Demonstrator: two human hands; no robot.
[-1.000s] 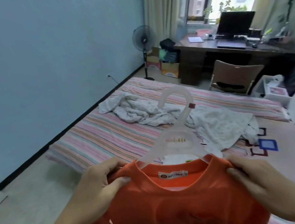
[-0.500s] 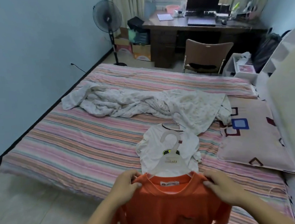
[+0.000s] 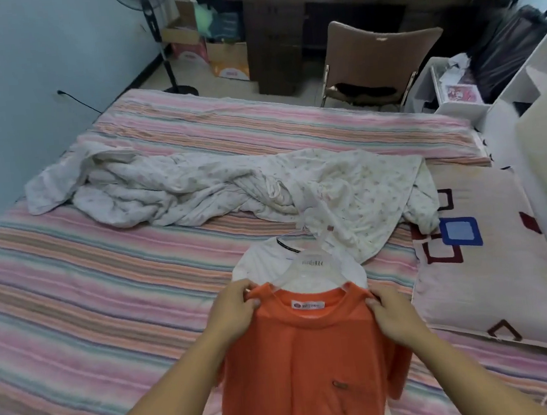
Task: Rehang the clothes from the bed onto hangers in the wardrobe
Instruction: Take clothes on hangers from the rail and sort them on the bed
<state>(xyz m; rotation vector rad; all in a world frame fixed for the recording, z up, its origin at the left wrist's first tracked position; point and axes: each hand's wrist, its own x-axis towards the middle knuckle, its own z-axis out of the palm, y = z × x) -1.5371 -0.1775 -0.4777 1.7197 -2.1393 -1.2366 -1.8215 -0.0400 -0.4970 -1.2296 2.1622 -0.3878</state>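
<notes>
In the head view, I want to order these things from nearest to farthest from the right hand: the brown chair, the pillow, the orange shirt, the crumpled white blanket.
From the right hand:
1. orange shirt: gripped at its shoulder.
2. pillow: just to the right, on the bed.
3. crumpled white blanket: farther up, across the middle of the bed.
4. brown chair: beyond the bed, at the desk.

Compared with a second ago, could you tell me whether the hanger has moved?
Yes. The hanger, which stood up with its hook against the blanket, now lies lower, toward the near edge of the bed, over the white shirt.
</notes>
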